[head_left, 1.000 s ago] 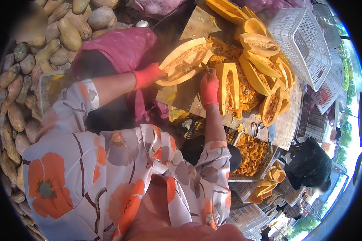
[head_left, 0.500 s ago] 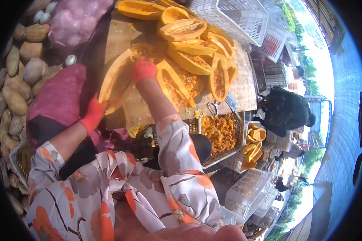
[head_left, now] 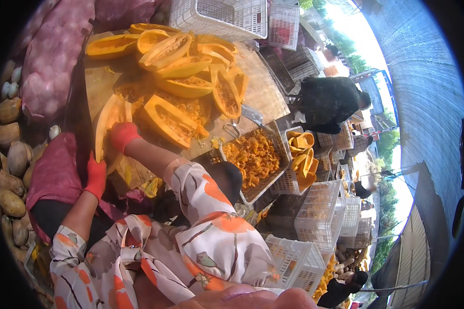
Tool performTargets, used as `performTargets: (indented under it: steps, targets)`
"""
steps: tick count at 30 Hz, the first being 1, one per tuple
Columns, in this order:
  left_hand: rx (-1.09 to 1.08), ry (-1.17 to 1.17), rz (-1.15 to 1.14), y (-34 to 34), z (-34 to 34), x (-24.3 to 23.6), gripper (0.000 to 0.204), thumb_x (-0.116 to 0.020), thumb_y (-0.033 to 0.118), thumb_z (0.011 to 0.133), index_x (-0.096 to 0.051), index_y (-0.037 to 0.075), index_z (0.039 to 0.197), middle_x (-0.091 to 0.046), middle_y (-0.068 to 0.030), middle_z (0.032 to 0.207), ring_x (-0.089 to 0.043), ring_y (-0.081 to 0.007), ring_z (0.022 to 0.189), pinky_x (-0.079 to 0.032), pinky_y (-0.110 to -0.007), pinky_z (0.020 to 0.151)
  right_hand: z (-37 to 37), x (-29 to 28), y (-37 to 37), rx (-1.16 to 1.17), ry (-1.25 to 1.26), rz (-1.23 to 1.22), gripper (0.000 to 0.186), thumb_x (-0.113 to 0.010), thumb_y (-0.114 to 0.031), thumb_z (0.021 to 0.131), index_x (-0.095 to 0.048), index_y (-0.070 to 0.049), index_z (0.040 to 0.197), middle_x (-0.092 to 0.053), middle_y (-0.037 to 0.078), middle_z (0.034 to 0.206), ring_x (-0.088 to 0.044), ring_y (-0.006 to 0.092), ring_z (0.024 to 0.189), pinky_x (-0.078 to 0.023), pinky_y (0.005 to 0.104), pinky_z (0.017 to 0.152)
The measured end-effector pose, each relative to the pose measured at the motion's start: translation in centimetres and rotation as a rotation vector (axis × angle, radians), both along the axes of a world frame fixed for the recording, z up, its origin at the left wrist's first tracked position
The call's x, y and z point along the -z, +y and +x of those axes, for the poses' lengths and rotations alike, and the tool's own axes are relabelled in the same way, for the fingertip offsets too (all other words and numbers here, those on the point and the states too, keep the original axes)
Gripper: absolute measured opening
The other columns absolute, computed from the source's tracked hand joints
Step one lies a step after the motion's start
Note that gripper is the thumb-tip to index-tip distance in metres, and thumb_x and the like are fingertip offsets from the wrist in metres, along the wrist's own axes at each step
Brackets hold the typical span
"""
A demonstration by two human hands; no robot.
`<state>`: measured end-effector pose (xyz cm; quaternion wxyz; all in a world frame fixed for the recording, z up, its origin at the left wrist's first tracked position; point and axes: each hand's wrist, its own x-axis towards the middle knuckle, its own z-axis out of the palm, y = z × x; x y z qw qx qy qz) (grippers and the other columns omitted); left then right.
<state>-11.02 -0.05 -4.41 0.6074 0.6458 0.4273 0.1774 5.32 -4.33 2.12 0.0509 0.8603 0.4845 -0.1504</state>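
Observation:
A long orange squash half [head_left: 106,123] is propped on the wooden board at its left side, cut face toward the right. My left hand [head_left: 96,174], in a red glove, grips its near end. My right hand [head_left: 123,136], also red-gloved, is closed against the cut side, close to the left hand. Whatever its fingers hold is hidden. Another hollowed-looking squash half [head_left: 172,122] lies to the right among loose stringy pulp [head_left: 195,110]. Farther back, several cut halves [head_left: 183,77] are piled up, seeds showing in some.
A crate of orange pulp [head_left: 255,158] stands by the board [head_left: 265,90], with a flat metal blade [head_left: 251,115] and a wire-handled tool [head_left: 233,129] at the edge. Whole squash [head_left: 18,157] and pink net sacks [head_left: 51,67] lie left. A person in dark clothes [head_left: 327,102] is bent over at right.
My right hand has come down along the squash half, from its far end toward my left hand. The left hand keeps its hold. The whole view has swung, shifting the board leftward.

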Motion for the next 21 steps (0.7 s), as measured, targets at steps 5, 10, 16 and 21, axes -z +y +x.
performTargets:
  steps: [5, 10, 16, 21]
  targets:
    - [-0.062, -0.117, -0.104, 0.3, -1.4, -2.2, 0.057, -0.05, 0.0, 0.082, -0.04, -0.004, 0.139, -0.062, -0.0161, 0.115, -0.06, -0.0235, 0.099, -0.047, -0.031, 0.086, 2.4, -9.5, 3.4, 0.004, 0.017, -0.117, 0.036, -0.076, -0.027, 0.072, -0.07, -0.007, 0.101, -0.069, 0.011, 0.108, -0.068, 0.026, 0.098, -0.055, 0.0368, 0.077]
    - [0.04, -0.069, -0.233, -2.4, 0.5, -1.8, 0.066, -0.052, -0.001, 0.082, -0.032, -0.001, 0.145, -0.06, -0.0162, 0.118, -0.058, -0.0222, 0.103, -0.044, -0.03, 0.092, 7.1, 2.2, 4.6, 0.146, -0.14, -0.196, 0.039, -0.08, -0.027, 0.068, -0.072, -0.016, 0.105, -0.066, 0.007, 0.115, -0.065, 0.0214, 0.104, -0.053, 0.0331, 0.075]
    - [0.003, -0.082, -0.117, -0.1, -0.1, -1.2, 0.064, -0.053, -0.002, 0.081, -0.035, -0.002, 0.143, -0.06, -0.015, 0.116, -0.058, -0.0208, 0.101, -0.044, -0.03, 0.091, 0.9, -1.5, 2.9, -0.059, -0.129, -0.143, 0.028, -0.068, -0.021, 0.079, -0.068, -0.011, 0.106, -0.062, 0.01, 0.111, -0.063, 0.0235, 0.103, -0.051, 0.0331, 0.078]
    - [-0.03, -0.079, -0.097, -0.4, 0.4, -1.8, 0.055, -0.049, -0.003, 0.081, -0.043, -0.004, 0.135, -0.061, -0.0162, 0.114, -0.058, -0.0207, 0.096, -0.047, -0.031, 0.086, 2.7, -2.3, 2.0, 0.018, 0.002, -0.007, 0.026, -0.067, -0.018, 0.077, -0.067, -0.01, 0.102, -0.066, 0.012, 0.104, -0.066, 0.0251, 0.098, -0.053, 0.0341, 0.078]
